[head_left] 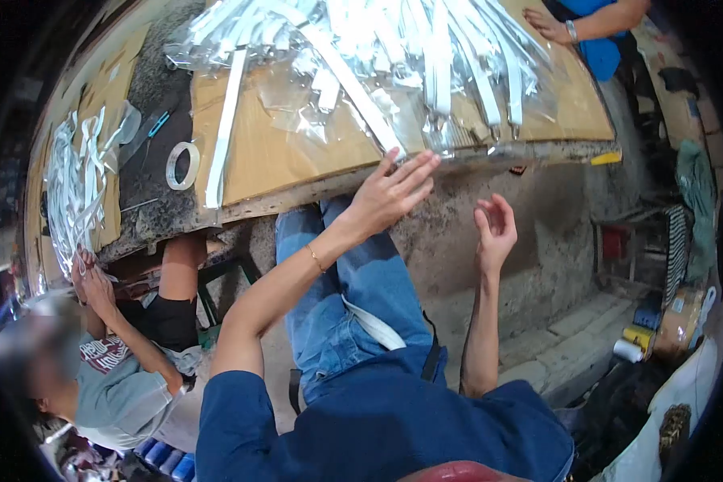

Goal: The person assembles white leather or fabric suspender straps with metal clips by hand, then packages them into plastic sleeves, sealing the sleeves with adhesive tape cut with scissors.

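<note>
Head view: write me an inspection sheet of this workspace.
Surface: brown cardboard sheet over a dark, worn tabletop.
Job's things: flat white straps, many in clear plastic, heaped toward the far side; some reach the near edge.
Clutter: cream tape ring and thin blue-handled tool, left.
Hands: left hand touches a strap end at the edge; right hand raised, empty.
Cables: nothing seen.
Surroundings: grey-shirted co-worker left; another person's hand at far right.
</note>
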Tool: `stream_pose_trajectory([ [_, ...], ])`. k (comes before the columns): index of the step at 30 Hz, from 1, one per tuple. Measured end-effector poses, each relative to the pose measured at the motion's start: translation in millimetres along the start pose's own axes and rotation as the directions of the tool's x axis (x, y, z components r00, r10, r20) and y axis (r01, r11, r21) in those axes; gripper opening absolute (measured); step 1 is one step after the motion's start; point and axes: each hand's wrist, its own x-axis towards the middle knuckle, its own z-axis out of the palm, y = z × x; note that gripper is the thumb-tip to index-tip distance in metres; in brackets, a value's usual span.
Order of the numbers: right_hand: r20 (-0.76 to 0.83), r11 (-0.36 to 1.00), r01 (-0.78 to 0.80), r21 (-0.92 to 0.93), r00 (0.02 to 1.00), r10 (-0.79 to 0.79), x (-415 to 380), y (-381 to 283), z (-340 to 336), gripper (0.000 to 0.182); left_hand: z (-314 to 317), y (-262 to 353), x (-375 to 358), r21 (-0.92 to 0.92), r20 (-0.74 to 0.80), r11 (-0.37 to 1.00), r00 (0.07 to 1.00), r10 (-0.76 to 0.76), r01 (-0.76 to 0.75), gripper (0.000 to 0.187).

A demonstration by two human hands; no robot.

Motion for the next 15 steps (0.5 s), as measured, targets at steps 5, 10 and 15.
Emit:
stream_pose_trajectory([
  [5,-0.039,0.996,-0.01,0.083,0.999,0.014,4,0,-13,0.037,-11,4,12,-0.281,-0.165,0.96,0.984,-0.063,0.014,0.006],
  [10,0.059,0.982,0.006,0.189,0.998,-0.017,26,-36,13,0.038,-23,-16,27,-0.691,-0.008,0.523,0.718,-0.696,0.5,0.011],
  [15,0.253,0.997,-0.004,0.078,0.967,-0.016,66,-61,80,0.041,-24,-60,35,-0.681,0.275,0.268,0.577,-0.769,0.682,0.022],
])
